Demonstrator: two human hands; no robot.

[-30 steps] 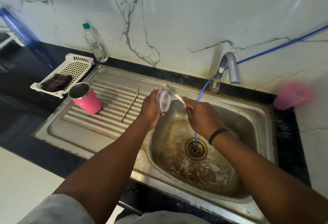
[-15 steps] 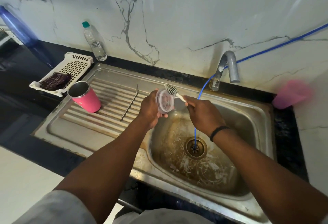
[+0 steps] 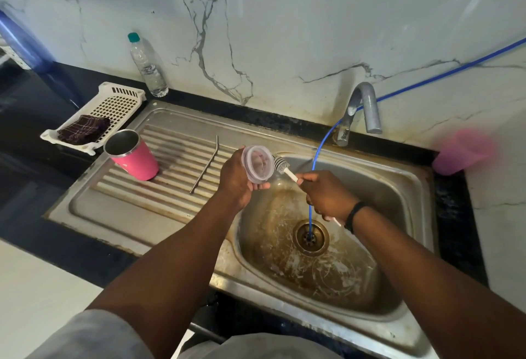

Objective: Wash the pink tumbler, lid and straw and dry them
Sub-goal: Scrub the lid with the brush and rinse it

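Above sink (image 3: 398, 176), lid (image 3: 257, 163) seemingly between left fingers (image 3: 260, 186).

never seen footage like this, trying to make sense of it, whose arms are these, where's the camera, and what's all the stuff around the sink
There is no machine here. The arms belong to a person wearing a wide-angle camera on the head, so the single view looks forward and down over their own hands at a steel sink.

The left hand holds a clear lid over the basin. The right hand grips the white handle of a small brush, whose bristles sit at the lid's edge.

On the ribbed draining board stand the pink tumbler, upright and open, and beside it a metal straw lying flat.

Further left, a white basket holds a dark folded cloth. A water bottle stands by the wall. A thin blue hose runs past the tap down into the drain. A blurred pink cup sits at the right.
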